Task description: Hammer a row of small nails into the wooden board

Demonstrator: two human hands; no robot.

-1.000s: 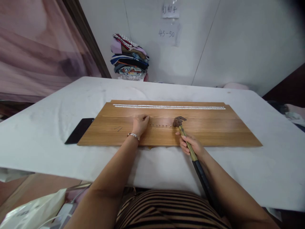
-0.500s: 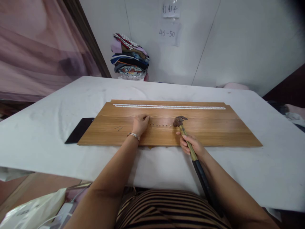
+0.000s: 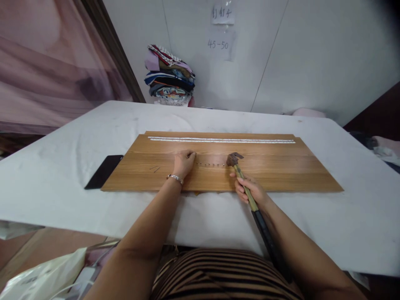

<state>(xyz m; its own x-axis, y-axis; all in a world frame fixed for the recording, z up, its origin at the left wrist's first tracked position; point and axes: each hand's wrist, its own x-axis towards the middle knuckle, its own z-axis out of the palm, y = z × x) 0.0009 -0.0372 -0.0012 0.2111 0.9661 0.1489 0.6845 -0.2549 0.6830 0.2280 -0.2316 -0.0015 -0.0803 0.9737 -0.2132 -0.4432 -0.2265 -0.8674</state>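
Note:
My left hand rests on the wooden board, thumb and fingers pinched around a nail that is mostly hidden by the fingertips. From beside those fingers a short row of small nails runs rightward across the board. Two loose nails lie flat to the left of this hand. My right hand is wrapped around the yellowish handle of a claw hammer. The rusty hammer head is at the row's right end, low over the board; whether it touches the wood I cannot tell.
Two white measuring strips run along the board's far side. A black flat object lies by its left edge. The board sits on a white-covered table. Folded cloths are stacked by the wall behind; bags stand lower left.
Both hands and the hammer hold nearly the same places. The whole view has shifted very slightly.

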